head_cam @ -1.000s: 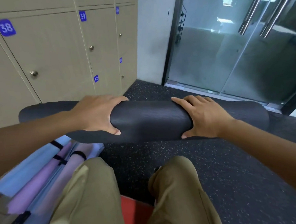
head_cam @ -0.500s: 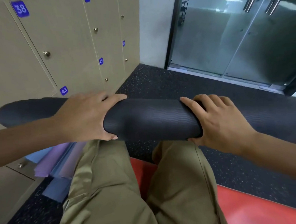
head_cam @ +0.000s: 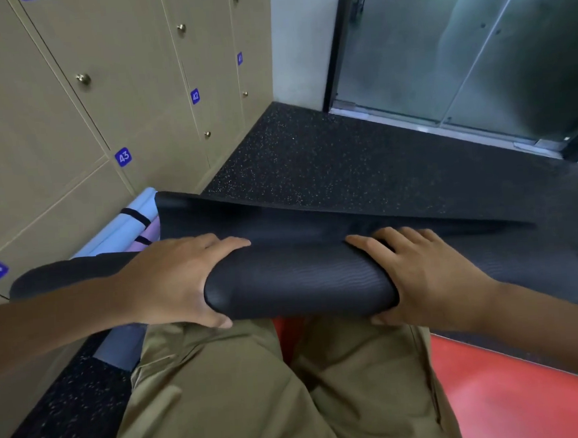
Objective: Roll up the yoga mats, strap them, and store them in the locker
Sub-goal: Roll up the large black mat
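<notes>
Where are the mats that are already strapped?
In the head view, the strapped pastel mats lie on the floor at the left, against the foot of the lockers, just beyond the black mat held in both hands.

Pastel rolled mats (head_cam: 134, 226) mostly behind the black mat (head_cam: 299, 283); topmost locker label cut off.

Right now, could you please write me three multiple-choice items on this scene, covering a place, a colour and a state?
1. Where do the strapped pastel mats lie?
A. against the lockers
B. by the glass door
C. on the red pad

2. What colour is the mat in the hands?
A. purple
B. black
C. light blue

3. What state is that mat in?
A. strapped
B. flat
C. rolled, end flap loose

Answers: 1 A, they lie under locker 43. 2 B, the left hand and right hand grip a black roll. 3 C, a loose flap lifts behind the roll.
</notes>
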Available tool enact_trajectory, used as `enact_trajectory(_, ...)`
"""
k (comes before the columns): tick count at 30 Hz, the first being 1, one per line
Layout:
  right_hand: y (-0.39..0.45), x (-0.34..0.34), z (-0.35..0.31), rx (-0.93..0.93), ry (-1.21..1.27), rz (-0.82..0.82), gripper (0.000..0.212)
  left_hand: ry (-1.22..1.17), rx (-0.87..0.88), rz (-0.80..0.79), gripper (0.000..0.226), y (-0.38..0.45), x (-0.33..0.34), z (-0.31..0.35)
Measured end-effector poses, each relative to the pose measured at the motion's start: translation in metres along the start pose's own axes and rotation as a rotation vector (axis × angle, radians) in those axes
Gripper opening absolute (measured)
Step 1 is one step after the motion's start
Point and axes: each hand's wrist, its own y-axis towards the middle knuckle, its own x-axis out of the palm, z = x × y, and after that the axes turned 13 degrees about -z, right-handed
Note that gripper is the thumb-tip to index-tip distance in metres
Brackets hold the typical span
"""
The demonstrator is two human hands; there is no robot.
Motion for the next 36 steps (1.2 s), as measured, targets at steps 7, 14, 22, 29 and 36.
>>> enact_trajectory(7, 0.023, -0.008, 0.017, -0.064, 0.086, -0.152, 0.124, -0.184, 0.049, -0.126, 0.098, 0.024, -0.015, -0.015)
enact_trajectory(14, 0.047, -0.02, 0.035, -0.126, 0.298, -0.284, 0.105, -0.018, 0.151, 0.055, 0.09, 0.026, -0.012, -0.024)
enact_trajectory(22, 0.079, -0.036, 0.053, -0.172, 0.559, -0.452, 0.087, 0.225, 0.192, 0.416, 0.097, 0.038, 0.013, -0.014)
enact_trajectory(29, 0.07, -0.034, 0.05, -0.18, 0.309, -0.127, 0.087, 0.039, 0.16, 0.172, 0.099, 0.061, -0.004, -0.034)
enact_trajectory(36, 0.072, 0.0, 0.032, -0.1, 0.073, 0.105, 0.09, 0.004, 0.133, 0.089, 0.091, 0.079, -0.017, -0.04)
